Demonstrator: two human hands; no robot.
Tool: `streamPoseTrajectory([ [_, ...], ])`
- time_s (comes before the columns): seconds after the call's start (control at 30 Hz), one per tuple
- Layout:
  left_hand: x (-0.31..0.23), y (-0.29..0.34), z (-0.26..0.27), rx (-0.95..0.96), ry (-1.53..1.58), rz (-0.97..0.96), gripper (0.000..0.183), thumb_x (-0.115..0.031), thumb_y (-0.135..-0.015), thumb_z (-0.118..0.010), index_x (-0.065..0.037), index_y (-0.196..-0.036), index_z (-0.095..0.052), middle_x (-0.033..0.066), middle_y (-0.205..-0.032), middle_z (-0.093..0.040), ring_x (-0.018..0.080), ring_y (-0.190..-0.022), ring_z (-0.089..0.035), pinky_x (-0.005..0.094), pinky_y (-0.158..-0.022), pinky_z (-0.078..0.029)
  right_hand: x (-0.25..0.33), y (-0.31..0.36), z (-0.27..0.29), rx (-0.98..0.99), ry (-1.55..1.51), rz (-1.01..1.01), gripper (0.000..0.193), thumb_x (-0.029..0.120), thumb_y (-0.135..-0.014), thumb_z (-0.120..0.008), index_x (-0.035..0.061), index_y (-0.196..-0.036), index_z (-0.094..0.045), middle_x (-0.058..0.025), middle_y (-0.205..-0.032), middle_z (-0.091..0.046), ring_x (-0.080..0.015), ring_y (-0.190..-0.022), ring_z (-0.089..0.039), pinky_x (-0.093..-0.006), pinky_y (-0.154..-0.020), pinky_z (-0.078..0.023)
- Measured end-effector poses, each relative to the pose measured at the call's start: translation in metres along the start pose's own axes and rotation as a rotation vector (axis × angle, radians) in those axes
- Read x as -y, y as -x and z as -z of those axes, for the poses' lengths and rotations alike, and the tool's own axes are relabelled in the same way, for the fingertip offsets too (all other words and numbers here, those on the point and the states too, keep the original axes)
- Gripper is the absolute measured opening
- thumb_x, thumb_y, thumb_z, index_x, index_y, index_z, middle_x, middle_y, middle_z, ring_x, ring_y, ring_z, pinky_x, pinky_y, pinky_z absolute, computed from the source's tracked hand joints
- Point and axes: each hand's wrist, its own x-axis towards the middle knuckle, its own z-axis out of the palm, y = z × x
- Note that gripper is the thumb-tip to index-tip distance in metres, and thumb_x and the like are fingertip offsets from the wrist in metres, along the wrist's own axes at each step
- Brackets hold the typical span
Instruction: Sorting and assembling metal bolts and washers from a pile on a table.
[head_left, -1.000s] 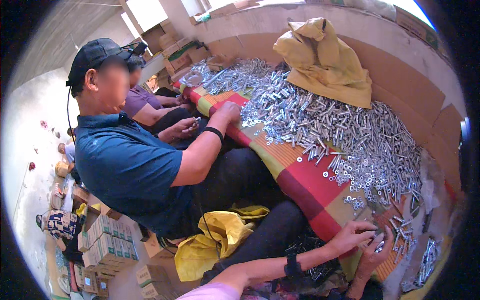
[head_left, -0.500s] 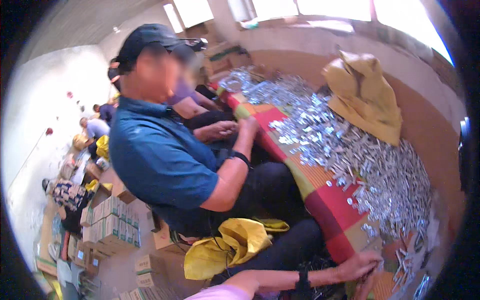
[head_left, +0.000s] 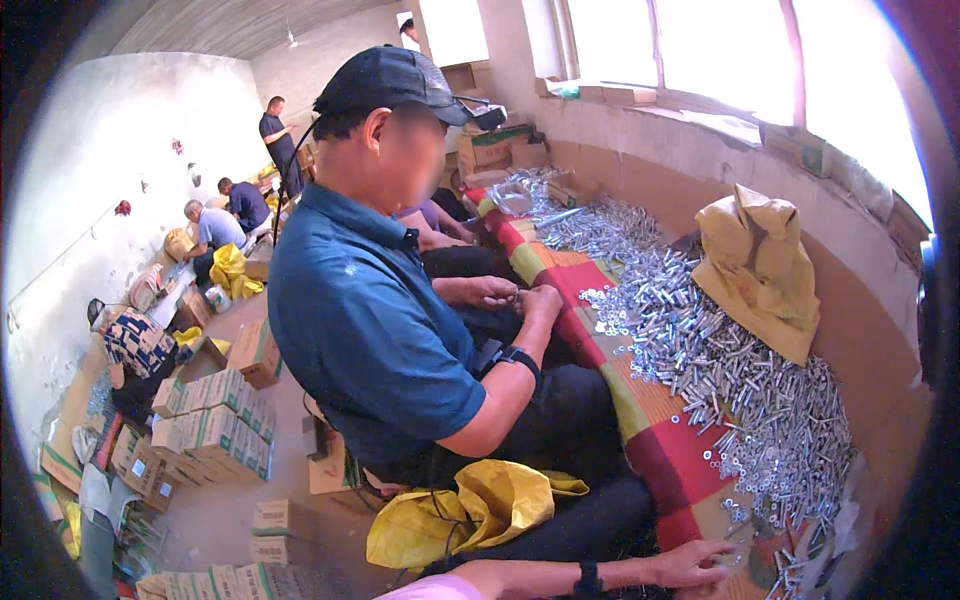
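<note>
My left hand (head_left: 692, 563), with a black band (head_left: 588, 578) on its wrist, reaches in at the lower right over the checked cloth (head_left: 685, 455). Its fingers are stretched out and apart beside loose metal washers (head_left: 737, 512); no held part can be made out. Of my right hand (head_left: 706, 592), only a sliver shows at the bottom edge, its fingers hidden. A large heap of silvery bolts (head_left: 690, 330) covers the far side of the cloth, with washers scattered along its near border.
Close on my left sits a co-worker in a blue shirt (head_left: 370, 310), hands together over the cloth's edge. A yellow sack (head_left: 470, 515) lies between us. Another sack (head_left: 760, 265) rests on the heap. Stacked cartons (head_left: 215, 425) stand on the floor; several people work farther back.
My view has swung, bringing more of the room and windows in. My left hand's fingers were bunched together near the other hand and are now spread. The right hand shows less.
</note>
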Motion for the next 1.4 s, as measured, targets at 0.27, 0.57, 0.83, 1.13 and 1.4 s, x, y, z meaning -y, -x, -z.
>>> streamPoseTrajectory([
  [0.27, 0.031, 0.003, -0.022, -0.188, 0.060, -0.206, 0.034, -0.027, -0.087, -0.052, 0.003, -0.103, -0.055, 0.0120, -0.090, -0.062, 0.0168, -0.083, -0.058, 0.0311, -0.074, -0.046, 0.006, 0.023, 0.005, 0.017, 0.015, 0.011, 0.034, 0.016, -0.084, -0.045, -0.0016, -0.114, -0.047, -0.0089, -0.100, -0.055, -0.0166, -0.087, -0.054, -0.0268, -0.077, -0.043],
  [0.57, -0.010, 0.019, -0.010, 0.025, 0.180, -0.044, 0.029, -0.026, -0.084, -0.057, 0.001, -0.094, -0.058, 0.0093, -0.080, -0.063, 0.0169, -0.074, -0.061, 0.0311, -0.063, -0.048, 0.011, 0.041, 0.000, 0.041, 0.014, 0.031, 0.036, 0.014, -0.084, -0.045, -0.0016, -0.116, -0.046, -0.0085, -0.099, -0.054, -0.0160, -0.086, -0.053, -0.0264, -0.077, -0.043],
  [0.83, -0.017, 0.027, -0.002, -0.063, 0.014, -0.273, 0.026, -0.025, -0.081, -0.061, 0.000, -0.086, -0.060, 0.0109, -0.075, -0.061, 0.0213, -0.070, -0.060, 0.0344, -0.059, -0.047, 0.020, 0.056, -0.012, 0.071, 0.026, 0.059, 0.037, 0.013, -0.084, -0.045, -0.0017, -0.117, -0.045, -0.0082, -0.099, -0.054, -0.0155, -0.085, -0.053, -0.0259, -0.076, -0.043],
  [1.13, -0.002, 0.023, -0.001, -0.165, 0.290, -0.203, 0.020, -0.019, -0.081, -0.061, 0.001, -0.079, -0.060, 0.0075, -0.069, -0.062, 0.0103, -0.066, -0.057, 0.0291, -0.058, -0.047, 0.029, 0.084, -0.021, 0.086, 0.034, 0.075, 0.039, 0.012, -0.083, -0.044, -0.0017, -0.119, -0.044, -0.0079, -0.098, -0.053, -0.0150, -0.083, -0.053, -0.0254, -0.076, -0.043],
  [1.4, 0.042, 0.010, -0.010, -0.286, 0.403, -0.044, 0.025, -0.023, -0.084, -0.058, 0.001, -0.079, -0.060, -0.0003, -0.069, -0.058, 0.0053, -0.067, -0.049, 0.0245, -0.063, -0.043, 0.041, 0.121, -0.029, 0.088, 0.036, 0.071, 0.040, 0.011, -0.083, -0.044, -0.0018, -0.121, -0.043, -0.0075, -0.098, -0.053, -0.0145, -0.082, -0.053, -0.0250, -0.075, -0.043],
])
